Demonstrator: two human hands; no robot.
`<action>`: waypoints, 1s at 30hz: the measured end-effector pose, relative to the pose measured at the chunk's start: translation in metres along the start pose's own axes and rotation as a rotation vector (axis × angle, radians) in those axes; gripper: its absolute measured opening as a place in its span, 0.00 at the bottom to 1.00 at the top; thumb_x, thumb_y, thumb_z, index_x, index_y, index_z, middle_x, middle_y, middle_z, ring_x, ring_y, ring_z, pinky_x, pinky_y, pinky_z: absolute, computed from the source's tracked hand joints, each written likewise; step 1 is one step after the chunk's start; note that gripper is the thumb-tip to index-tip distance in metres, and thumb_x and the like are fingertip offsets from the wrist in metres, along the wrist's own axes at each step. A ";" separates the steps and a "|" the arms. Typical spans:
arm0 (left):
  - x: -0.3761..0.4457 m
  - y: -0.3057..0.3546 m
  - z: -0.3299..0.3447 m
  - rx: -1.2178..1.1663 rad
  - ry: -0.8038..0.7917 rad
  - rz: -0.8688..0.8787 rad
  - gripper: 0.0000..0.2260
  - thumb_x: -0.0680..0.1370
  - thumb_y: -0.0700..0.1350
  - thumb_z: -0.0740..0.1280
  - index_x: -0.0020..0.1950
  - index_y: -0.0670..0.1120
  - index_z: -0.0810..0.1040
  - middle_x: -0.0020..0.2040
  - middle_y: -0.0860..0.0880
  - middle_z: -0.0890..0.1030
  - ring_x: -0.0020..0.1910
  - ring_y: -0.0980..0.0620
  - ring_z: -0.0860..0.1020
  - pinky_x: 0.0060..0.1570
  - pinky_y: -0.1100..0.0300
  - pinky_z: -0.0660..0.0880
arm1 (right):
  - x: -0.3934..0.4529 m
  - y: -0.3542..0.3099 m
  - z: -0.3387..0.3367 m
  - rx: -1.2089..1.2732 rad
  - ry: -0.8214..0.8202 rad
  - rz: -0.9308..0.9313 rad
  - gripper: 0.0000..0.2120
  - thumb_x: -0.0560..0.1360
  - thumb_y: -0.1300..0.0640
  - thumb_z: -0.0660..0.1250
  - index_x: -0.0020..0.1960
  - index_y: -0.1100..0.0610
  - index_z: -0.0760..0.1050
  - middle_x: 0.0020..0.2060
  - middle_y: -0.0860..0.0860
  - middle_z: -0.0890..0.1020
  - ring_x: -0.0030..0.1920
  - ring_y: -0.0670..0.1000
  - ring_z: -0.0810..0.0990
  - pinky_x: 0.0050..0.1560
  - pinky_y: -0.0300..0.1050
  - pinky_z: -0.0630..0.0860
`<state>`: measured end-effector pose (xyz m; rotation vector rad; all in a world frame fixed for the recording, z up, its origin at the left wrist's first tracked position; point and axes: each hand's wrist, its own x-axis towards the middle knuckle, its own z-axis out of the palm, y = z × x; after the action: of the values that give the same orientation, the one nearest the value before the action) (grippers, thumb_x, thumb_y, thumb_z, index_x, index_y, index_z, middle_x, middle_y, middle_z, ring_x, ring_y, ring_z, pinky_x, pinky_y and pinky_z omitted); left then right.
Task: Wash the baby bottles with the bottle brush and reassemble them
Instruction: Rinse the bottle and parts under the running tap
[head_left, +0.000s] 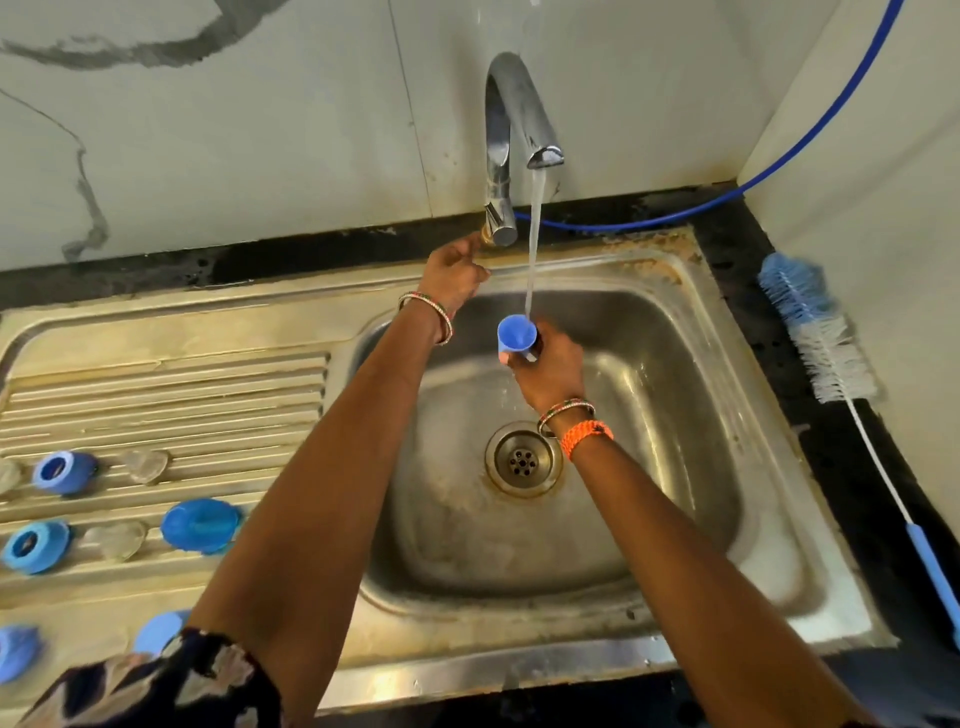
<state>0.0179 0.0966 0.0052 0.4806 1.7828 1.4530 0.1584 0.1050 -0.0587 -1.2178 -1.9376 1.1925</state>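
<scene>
Blue plastic marks the step in hand: the right hand (548, 366) grips a small blue cap (516, 336) under the running tap (511, 150) over the sink (727, 332), rinsing it, while the left hand (454, 273) curls round the tap's base. Other blue parts (200, 526) lie on the drainboard (166, 395). Next, I judge, comes fetching the bottle brush (815, 332) from the desk, well to the right.

Just one head cam here, looking forward and steeply down.

It sits close above the sink (675, 291), wall and tap (511, 150) up top, drainboard (171, 374) off left, both forearms reaching in from the bottom edge. Wide-angle, so edges bend.
</scene>
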 end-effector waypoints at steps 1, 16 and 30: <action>0.002 0.003 0.002 0.032 -0.026 0.017 0.19 0.74 0.23 0.57 0.65 0.28 0.68 0.50 0.54 0.78 0.44 0.58 0.73 0.43 0.62 0.70 | 0.001 -0.001 -0.001 0.029 0.017 -0.017 0.11 0.68 0.67 0.72 0.49 0.59 0.80 0.41 0.53 0.83 0.39 0.47 0.78 0.39 0.31 0.70; 0.005 -0.001 0.012 0.062 -0.149 0.119 0.32 0.72 0.21 0.56 0.75 0.39 0.61 0.70 0.47 0.67 0.47 0.66 0.71 0.55 0.62 0.73 | 0.014 0.030 -0.007 -0.040 -0.233 0.129 0.20 0.66 0.64 0.75 0.57 0.60 0.78 0.52 0.53 0.82 0.48 0.49 0.78 0.46 0.34 0.68; 0.004 0.003 0.013 0.236 -0.183 0.182 0.32 0.73 0.22 0.56 0.75 0.42 0.62 0.74 0.49 0.63 0.65 0.60 0.63 0.49 0.71 0.70 | 0.017 0.006 -0.003 0.094 -0.097 -0.014 0.19 0.66 0.67 0.74 0.57 0.60 0.78 0.46 0.51 0.81 0.45 0.48 0.77 0.44 0.25 0.70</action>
<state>0.0248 0.1091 0.0063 0.8884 1.8070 1.2762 0.1556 0.1225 -0.0628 -1.1152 -1.9321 1.3428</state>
